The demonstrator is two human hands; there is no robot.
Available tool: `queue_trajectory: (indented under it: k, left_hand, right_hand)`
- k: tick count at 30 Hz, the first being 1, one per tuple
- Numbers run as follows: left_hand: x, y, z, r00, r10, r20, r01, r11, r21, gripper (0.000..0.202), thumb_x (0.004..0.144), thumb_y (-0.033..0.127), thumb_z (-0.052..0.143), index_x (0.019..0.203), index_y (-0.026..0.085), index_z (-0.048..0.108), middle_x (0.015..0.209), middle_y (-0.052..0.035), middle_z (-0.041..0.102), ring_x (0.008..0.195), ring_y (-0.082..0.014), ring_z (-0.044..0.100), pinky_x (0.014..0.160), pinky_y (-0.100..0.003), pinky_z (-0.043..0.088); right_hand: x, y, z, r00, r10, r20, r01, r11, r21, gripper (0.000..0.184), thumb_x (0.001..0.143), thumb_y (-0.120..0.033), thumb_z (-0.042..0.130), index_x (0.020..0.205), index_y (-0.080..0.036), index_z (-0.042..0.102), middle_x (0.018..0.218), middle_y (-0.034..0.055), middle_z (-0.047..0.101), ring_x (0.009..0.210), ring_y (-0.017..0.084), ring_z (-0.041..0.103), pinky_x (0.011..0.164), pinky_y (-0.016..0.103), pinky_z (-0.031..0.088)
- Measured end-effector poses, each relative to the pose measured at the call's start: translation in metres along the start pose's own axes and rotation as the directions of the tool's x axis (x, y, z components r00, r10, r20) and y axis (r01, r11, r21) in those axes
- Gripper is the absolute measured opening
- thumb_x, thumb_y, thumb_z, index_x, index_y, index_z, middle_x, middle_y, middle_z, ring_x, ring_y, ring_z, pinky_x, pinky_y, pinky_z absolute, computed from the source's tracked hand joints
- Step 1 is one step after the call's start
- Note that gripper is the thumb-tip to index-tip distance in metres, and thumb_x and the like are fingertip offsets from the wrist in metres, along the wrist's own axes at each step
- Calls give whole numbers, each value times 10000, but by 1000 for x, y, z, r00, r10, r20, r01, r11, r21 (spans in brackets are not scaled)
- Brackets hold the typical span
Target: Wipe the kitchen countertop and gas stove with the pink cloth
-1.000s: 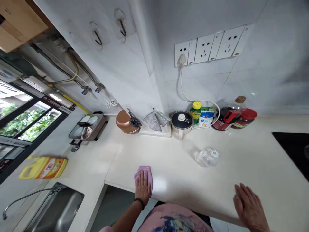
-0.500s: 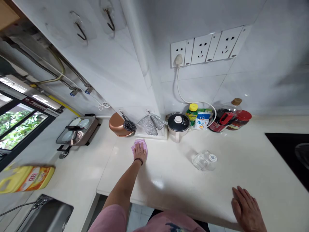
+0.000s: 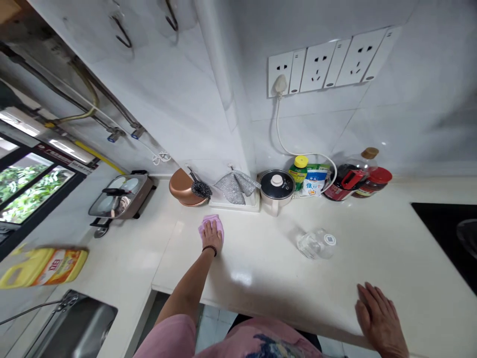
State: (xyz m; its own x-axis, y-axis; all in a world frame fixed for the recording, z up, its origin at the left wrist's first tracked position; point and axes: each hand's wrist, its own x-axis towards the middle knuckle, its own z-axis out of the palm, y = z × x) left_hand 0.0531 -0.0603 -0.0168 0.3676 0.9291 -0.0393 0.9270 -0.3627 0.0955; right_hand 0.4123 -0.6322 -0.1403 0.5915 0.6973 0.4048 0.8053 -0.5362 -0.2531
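Note:
A folded pink-purple cloth (image 3: 210, 218) lies on the white countertop (image 3: 261, 258), near the foot of the tiled pillar. My left hand (image 3: 212, 236), a dark bead bracelet at its wrist, presses down over the cloth and holds it against the surface. Part of the cloth is hidden under the palm. My right hand (image 3: 380, 314) rests flat on the counter at the right front, fingers stretched out, with nothing in it. Between the two hands, nearer the right one, a clear glass jar (image 3: 315, 243) with a round label stands apart from both.
Along the wall are a copper-coloured pot (image 3: 183, 186), a hanging silver scouring cloth (image 3: 233, 186), a lidded electric pot (image 3: 276, 191) and condiment containers (image 3: 345, 181). A black cooktop (image 3: 443, 233) is at right. A yellow jug (image 3: 55, 266) and the sink (image 3: 82, 323) are at left.
My left hand and the cloth have slid slightly left along the counter. The view has shifted a little; my right hand stays resting where it was.

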Motion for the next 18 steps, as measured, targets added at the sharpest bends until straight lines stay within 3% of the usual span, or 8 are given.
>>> queue_trajectory:
  k: [7,11,14,18]
  left_hand:
    - [-70,-73,4,988,-154,-6,153,988,-13,657,1047,335,268,1669,123,246,1756,-179,177,1634,-307,114,1304,-542,177]
    - [-103,-99,4,964,-265,-27,265,964,-6,649,1052,332,253,1660,103,265,1744,-205,206,1630,-316,138,1297,-543,197]
    - [-122,-96,7,937,-348,-32,349,937,3,646,1052,330,247,1652,93,280,1732,-221,235,1624,-327,161,1287,-553,225]
    - [-151,-64,19,942,-332,-48,334,942,36,651,1048,333,253,1654,98,276,1733,-214,239,1627,-329,147,1287,-561,223]
  right_hand:
    - [3,1,5,1000,-15,-21,15,1000,22,628,976,-446,412,1559,-214,429,1567,176,509,1465,415,441,1194,664,327]
    - [5,-1,5,998,-15,-55,17,999,35,606,984,-436,414,1544,-206,449,1568,175,509,1469,410,436,1207,664,311]
    - [8,-8,1,999,-8,-53,11,999,43,592,988,-414,420,1542,-208,450,1577,166,504,1474,395,433,1213,653,311]
    - [12,-17,-8,999,5,-32,-3,999,46,603,988,-372,417,1573,-230,405,1601,147,479,1484,380,419,1210,651,317]
